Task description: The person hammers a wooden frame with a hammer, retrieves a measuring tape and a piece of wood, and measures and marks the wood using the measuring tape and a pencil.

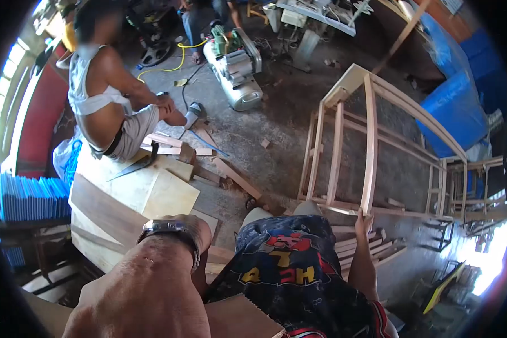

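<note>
Ahead and right of the printed shirt [287, 253], the wooden frame [372, 141] runs lengthwise rightward from the nearer right hand [363, 219], its grip curled on the near edge; the left hand [201, 232] hides its grip, state untellable.

One wide, round-edged view looks forward and down from the person's head, a watch [170, 226] close below, the wooden frame [370, 146] farther out.

One handsaw [139, 163], one air compressor [236, 76] and one wristwatch [168, 226] show. Wooden frames [370, 146] probably number two, the farther being unclear.
</note>
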The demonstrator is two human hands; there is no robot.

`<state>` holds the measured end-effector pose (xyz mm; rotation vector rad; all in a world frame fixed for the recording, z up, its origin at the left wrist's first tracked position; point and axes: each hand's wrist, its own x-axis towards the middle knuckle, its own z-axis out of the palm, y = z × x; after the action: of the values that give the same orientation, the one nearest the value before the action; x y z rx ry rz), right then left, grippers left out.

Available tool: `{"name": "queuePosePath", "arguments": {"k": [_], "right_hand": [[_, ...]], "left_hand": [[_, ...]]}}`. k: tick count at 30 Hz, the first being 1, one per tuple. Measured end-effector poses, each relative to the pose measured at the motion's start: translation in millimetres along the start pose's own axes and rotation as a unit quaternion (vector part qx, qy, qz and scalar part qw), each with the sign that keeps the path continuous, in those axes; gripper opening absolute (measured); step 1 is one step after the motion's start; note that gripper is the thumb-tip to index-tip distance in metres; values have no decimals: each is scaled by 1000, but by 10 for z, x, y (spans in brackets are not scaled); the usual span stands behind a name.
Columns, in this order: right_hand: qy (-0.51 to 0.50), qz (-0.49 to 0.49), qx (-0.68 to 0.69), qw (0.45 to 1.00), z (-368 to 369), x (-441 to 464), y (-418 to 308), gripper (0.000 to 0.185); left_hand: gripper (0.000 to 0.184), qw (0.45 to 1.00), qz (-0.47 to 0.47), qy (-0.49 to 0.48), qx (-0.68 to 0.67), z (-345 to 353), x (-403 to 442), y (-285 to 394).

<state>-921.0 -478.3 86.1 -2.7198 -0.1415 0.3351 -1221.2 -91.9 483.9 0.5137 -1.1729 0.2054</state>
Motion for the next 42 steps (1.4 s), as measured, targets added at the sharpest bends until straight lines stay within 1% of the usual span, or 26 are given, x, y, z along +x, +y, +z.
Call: {"name": "queuePosePath", "arguments": {"k": [4,7,8,11,12,13,14,15,17,18,19,20,21,22,24,25,27,28,30,31,33,34,37,38,41,42], "right_hand": [[23,7,-4,1000,49,188,279,77],[95,-50,42,993,118,325,468,69],[96,-46,44,993,88,392,520,69],[17,-19,47,999,-263,490,129,64],[23,-12,54,998,-284,608,195,64],[38,-74,41,996,-275,768,289,62],[55,-136,27,989,-250,940,396,61],[23,-126,73,989,-147,1098,523,61],[-19,-133,64,989,-197,1304,571,64],[-29,-148,13,988,-298,1396,505,66],[-55,-149,16,987,-268,1539,605,68],[-85,-150,18,985,-201,1659,732,71],[-91,-152,23,984,-160,1746,840,71],[-98,-181,15,978,-124,1812,934,69],[-111,-214,11,970,-136,1889,1079,68],[-112,-222,48,967,-150,1923,1120,69],[-117,-239,122,956,-194,1988,1189,70],[-123,-246,127,953,-210,1997,1205,70],[-142,-232,135,953,-281,2030,1248,70],[-150,-225,138,953,-313,2061,1267,70],[-148,-242,155,946,-334,2126,1309,70],[-144,-253,173,941,-334,2134,1323,69],[-155,-252,193,935,-378,2121,1317,69],[-163,-241,194,937,-412,2127,1301,69],[-170,-229,198,938,-463,2131,1290,69],[-171,-229,197,938,-478,2127,1292,69]], "left_hand": [[20,999,-15,2,-41,-180,114,-226],[20,996,-31,16,-79,-298,236,-475],[21,997,-16,16,-67,-347,265,-574],[22,999,1,1,-50,-558,404,-889],[20,999,22,-26,-38,-605,428,-982],[20,997,43,-54,-26,-655,441,-1087],[20,998,57,-37,3,-704,403,-1205],[18,995,81,-8,56,-789,368,-1381],[17,971,133,63,190,-958,302,-1775],[21,942,59,182,276,-806,101,-1812],[25,909,16,260,324,-832,-18,-1940],[30,871,-36,330,361,-856,-135,-2068],[36,855,-57,365,364,-1007,-216,-2291],[40,775,45,512,367,-949,-588,-2575],[46,671,134,638,354,-961,-913,-3099],[48,676,122,637,349,-1052,-900,-3342],[48,542,154,749,349,-1104,-1101,-3762],[48,537,158,748,357,-1080,-1206,-3901],[48,502,101,786,347,-999,-1434,-4173],[48,500,105,785,351,-946,-1559,-4275],[46,429,99,838,322,-822,-1814,-4461],[46,425,105,838,325,-780,-1897,-4569],[44,322,99,894,296,-634,-2120,-4807],[44,321,100,893,298,-587,-2186,-4875],[42,240,16,916,322,-444,-2383,-5033],[42,240,17,915,323,-396,-2458,-5073]]}}
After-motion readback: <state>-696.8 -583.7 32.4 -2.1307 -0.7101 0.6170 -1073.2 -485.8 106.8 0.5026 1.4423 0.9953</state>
